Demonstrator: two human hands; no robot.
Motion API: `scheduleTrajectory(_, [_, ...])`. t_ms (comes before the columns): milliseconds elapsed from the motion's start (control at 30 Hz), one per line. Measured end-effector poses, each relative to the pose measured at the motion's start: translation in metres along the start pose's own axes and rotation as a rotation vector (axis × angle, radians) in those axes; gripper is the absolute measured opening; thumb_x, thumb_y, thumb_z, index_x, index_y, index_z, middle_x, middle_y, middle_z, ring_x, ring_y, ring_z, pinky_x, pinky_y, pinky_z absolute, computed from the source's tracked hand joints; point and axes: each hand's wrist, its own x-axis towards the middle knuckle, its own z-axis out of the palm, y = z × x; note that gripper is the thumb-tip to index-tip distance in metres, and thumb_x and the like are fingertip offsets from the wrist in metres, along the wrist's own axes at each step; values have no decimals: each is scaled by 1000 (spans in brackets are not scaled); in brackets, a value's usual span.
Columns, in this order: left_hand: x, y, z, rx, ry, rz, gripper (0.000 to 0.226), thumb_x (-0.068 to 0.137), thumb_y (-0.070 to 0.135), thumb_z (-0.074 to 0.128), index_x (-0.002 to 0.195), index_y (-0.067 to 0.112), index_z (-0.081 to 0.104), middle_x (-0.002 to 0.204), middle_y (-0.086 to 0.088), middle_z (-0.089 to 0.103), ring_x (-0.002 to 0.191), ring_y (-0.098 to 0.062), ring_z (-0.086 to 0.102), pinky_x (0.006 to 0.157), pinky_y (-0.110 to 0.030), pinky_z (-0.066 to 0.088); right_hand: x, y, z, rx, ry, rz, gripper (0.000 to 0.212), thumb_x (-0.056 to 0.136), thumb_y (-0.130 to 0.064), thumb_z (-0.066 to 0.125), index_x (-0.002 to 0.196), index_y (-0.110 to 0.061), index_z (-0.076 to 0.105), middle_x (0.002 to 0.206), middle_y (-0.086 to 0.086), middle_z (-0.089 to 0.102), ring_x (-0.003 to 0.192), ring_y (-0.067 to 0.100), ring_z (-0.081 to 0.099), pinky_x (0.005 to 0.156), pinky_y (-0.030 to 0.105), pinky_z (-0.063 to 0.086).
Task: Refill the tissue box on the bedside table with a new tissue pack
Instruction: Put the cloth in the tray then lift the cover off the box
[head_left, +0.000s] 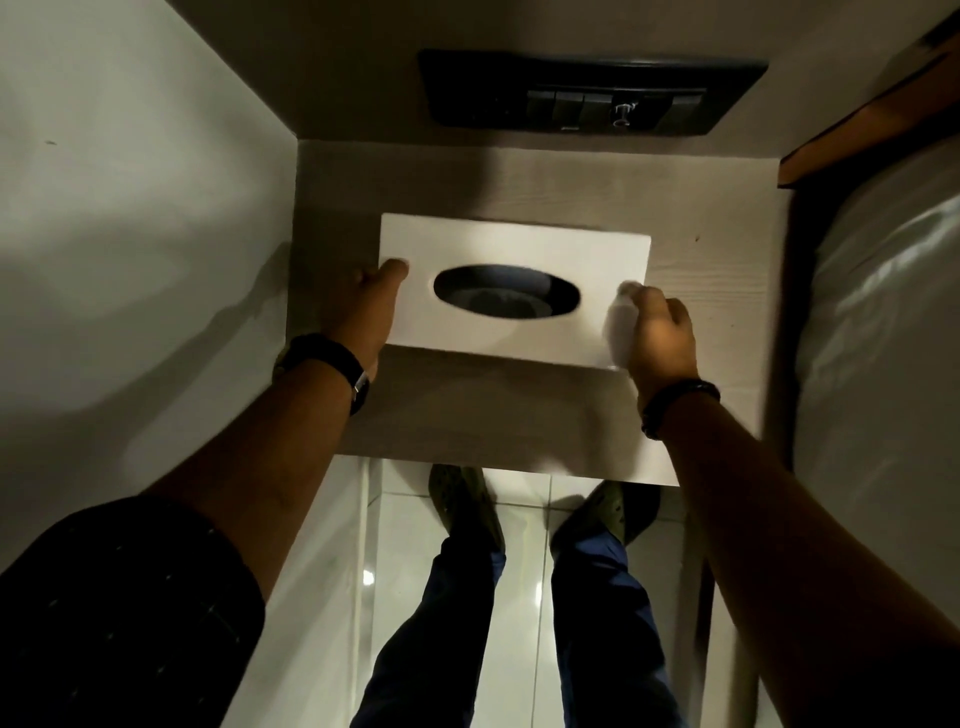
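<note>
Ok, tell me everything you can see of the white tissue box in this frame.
The tissue box is a flat white rectangle with a dark oval slot in its top; no tissue shows through it. It sits over the pale wood-grain bedside table. The left hand grips its left end, the right hand its right end.

Dark short sleeve (119, 597), black watch (332, 364), beaded bracelet (675, 400), possibly green shoes (467, 504)

Dim light, pale wall (130, 208), dark switch panel (592, 93), glossy white floor tiles (524, 597), bed edge (883, 312)
</note>
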Motion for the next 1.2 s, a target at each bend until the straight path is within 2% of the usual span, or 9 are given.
scheduleTrajectory(133, [6, 14, 1, -59, -44, -46, 16, 89, 39, 60, 102, 32, 54, 96, 8, 62, 86, -13, 60, 79, -34, 52, 2, -20, 8, 67, -68, 22, 27, 72, -46, 60, 87, -26, 50, 92, -2, 57, 103, 28, 59, 95, 45, 47])
scheduleTrajectory(200, [4, 18, 2, -62, -48, -62, 16, 89, 39, 60, 101, 31, 54, 95, 7, 61, 86, -13, 60, 81, -36, 52, 5, -29, 9, 68, -64, 5, 23, 78, -44, 61, 85, -26, 49, 90, -3, 55, 97, 23, 58, 97, 46, 46])
scheduleTrajectory(300, [-4, 20, 3, -66, -66, -69, 28, 90, 38, 59, 114, 26, 53, 101, 4, 62, 89, -15, 60, 76, -34, 52, 4, -31, 8, 63, -44, -39, 16, 88, -38, 58, 86, -26, 47, 88, -5, 53, 86, 14, 53, 91, 40, 46])
scheduleTrajectory(433, [-27, 17, -6, -108, -19, 19, 8, 91, 34, 59, 98, 36, 56, 94, 10, 64, 82, -8, 64, 66, -25, 52, -18, -15, 2, 103, 11, -204, 8, 93, -26, 54, 93, -18, 51, 89, -6, 53, 84, 8, 52, 82, 27, 44])
scheduleTrajectory(567, [-65, -9, -23, -93, 23, 43, 14, 89, 31, 63, 92, 43, 57, 87, 16, 66, 66, 4, 66, 50, -14, 51, -49, 22, -16, 44, 1, -240, 13, 91, -24, 54, 79, -24, 50, 88, -6, 52, 83, 7, 50, 76, 24, 42])
scheduleTrajectory(667, [-86, -41, -31, -54, 7, -11, 16, 89, 29, 62, 99, 40, 58, 86, 16, 65, 67, 1, 66, 48, -14, 50, -61, 57, -31, -50, -14, -174, 17, 95, -22, 54, 78, -22, 51, 89, -1, 53, 86, 16, 51, 79, 33, 43])
scheduleTrajectory(867, [-96, -84, -21, 54, -38, -173, 18, 90, 33, 61, 107, 29, 56, 93, 7, 61, 84, -13, 60, 57, -23, 46, -55, 95, -47, -184, -34, -59, 11, 99, -23, 49, 105, -17, 55, 118, 22, 54, 111, 37, 51, 101, 54, 43])
scheduleTrajectory(1000, [-90, -89, -13, 80, -54, -174, 17, 90, 32, 60, 106, 27, 57, 96, 3, 61, 83, -14, 59, 61, -27, 48, -51, 95, -47, -174, -30, -86, 16, 97, -24, 50, 82, -25, 55, 92, 3, 57, 95, 30, 54, 88, 53, 48])
scheduleTrajectory(1200, [-80, -85, -11, 216, -74, -152, 16, 90, 35, 59, 103, 26, 55, 93, 3, 59, 84, -19, 58, 68, -29, 47, -44, 99, -48, -199, -22, -78, 15, 97, -22, 51, 84, -19, 56, 93, 9, 59, 92, 29, 56, 77, 40, 47])
